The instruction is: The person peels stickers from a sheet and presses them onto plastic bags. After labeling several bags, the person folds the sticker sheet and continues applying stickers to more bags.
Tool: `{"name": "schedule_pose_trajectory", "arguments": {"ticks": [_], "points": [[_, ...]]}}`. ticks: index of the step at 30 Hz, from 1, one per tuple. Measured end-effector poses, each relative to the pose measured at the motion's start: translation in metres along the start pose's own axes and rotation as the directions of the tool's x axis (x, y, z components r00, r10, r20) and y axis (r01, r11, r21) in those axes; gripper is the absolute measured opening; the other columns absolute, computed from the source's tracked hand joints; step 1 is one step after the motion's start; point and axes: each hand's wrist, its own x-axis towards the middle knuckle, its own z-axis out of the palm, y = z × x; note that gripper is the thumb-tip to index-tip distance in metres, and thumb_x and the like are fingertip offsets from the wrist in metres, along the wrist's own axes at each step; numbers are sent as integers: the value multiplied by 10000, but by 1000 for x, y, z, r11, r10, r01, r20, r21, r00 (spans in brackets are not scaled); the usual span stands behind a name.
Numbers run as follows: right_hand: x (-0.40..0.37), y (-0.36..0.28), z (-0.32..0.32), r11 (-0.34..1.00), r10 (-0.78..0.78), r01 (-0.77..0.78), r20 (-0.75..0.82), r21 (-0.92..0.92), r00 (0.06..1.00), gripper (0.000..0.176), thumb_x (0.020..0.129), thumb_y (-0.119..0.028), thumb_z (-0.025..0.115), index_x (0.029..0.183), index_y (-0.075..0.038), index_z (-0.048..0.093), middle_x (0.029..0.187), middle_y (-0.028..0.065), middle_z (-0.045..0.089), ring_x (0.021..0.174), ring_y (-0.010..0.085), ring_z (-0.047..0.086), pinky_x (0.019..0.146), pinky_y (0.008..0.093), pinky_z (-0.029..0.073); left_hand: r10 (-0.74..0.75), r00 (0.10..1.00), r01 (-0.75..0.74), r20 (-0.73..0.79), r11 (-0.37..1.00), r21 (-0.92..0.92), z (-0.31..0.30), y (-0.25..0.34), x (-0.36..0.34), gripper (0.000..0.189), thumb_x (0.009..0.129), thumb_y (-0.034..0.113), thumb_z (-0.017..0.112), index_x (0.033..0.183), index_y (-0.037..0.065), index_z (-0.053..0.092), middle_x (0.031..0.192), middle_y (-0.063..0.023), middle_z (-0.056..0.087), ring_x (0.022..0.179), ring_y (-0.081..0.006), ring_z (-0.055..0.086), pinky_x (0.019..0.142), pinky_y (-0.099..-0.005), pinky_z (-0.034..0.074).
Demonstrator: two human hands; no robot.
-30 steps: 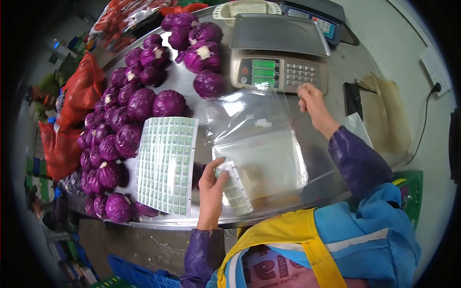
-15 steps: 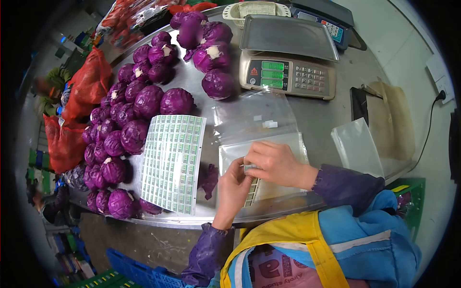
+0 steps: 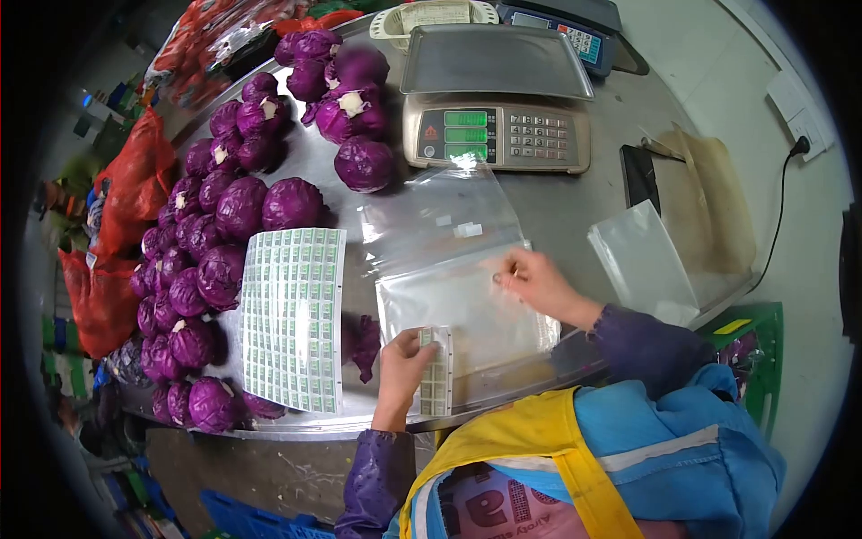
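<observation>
Near the front edge of the worktop [image 3: 575, 216], the left hand [image 3: 401, 364] pinches a label strip [image 3: 436, 384] over the clear bags [image 3: 467, 305], best held flat and steady. Above the bags, the right hand [image 3: 539, 286] has its fingertips drawn together; I cannot tell whether that grip holds anything. A loose leaf [image 3: 365, 349] and the large label sheet [image 3: 292, 314] crowd the left side.

head view: worn on the person's head | faces forward and down | sits above the bench's [image 3: 602, 117] near edge, close to both hands [image 3: 409, 359] | single view, none shared
</observation>
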Motion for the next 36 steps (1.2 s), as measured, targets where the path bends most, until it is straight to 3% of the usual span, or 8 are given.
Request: {"name": "schedule_pose_trajectory", "arguments": {"ticks": [4,6,12,15,17,22,28,36], "points": [[1,-6,-1,997,75,-75,8,-27,997,190,786,-226,630,846,-58,566,737,95,588,640,238,587,593,340,471,-1,1000,1,4,999,47,8,5,-2,267,791,32,612,1033,-73,574,849,-93,667,741,-96,597,649,-231,476],[-4,-22,15,960,-256,266,112,-84,960,202,774,-230,639,864,-63,570,817,88,589,701,244,590,618,347,473,47,997,-47,68,999,-3,13,5,-1,268,793,45,618,1031,-71,576,845,-90,666,726,-94,589,645,-234,472],[-8,-40,35,796,-407,517,355,-315,842,186,737,-192,650,855,-80,560,826,77,554,673,261,589,563,338,463,117,987,-135,113,976,168,22,9,0,246,810,40,627,1022,-71,572,831,-72,655,748,-75,575,646,-209,463],[-1,-24,30,830,-403,463,238,-312,884,154,769,-160,645,816,-52,546,752,51,570,603,194,592,535,300,455,79,994,-97,73,953,286,18,-4,4,257,808,58,636,1022,-73,579,830,-83,659,746,-91,587,658,-218,469],[15,3,12,985,-139,144,-48,100,989,124,804,-120,633,804,-34,544,690,15,576,617,105,578,523,244,441,55,997,-63,44,977,203,11,-15,6,308,791,103,640,1049,-56,587,835,-140,673,739,-143,636,654,-253,491],[16,9,7,990,140,-140,-18,-33,990,137,798,-189,621,784,-54,604,725,59,635,634,186,615,568,307,468,-35,999,35,3,999,19,10,-19,7,285,802,87,634,1057,-32,591,862,-99,669,745,-118,616,650,-248,487],[22,18,22,732,-90,47,-28,-680,996,190,765,-226,617,882,-92,550,706,64,610,670,293,592,602,381,442,-29,999,27,43,998,63,7,-24,7,268,824,46,625,1070,-42,567,890,-83,651,786,-100,591,698,-212,464],[-19,14,-25,722,-308,450,339,-526,889,304,721,-256,687,904,-97,503,839,23,579,834,281,586,657,413,463,0,1000,1,6,1000,-13,11,-24,5,264,807,59,614,1055,-23,572,852,-87,654,742,-111,599,640,-235,467]]}}
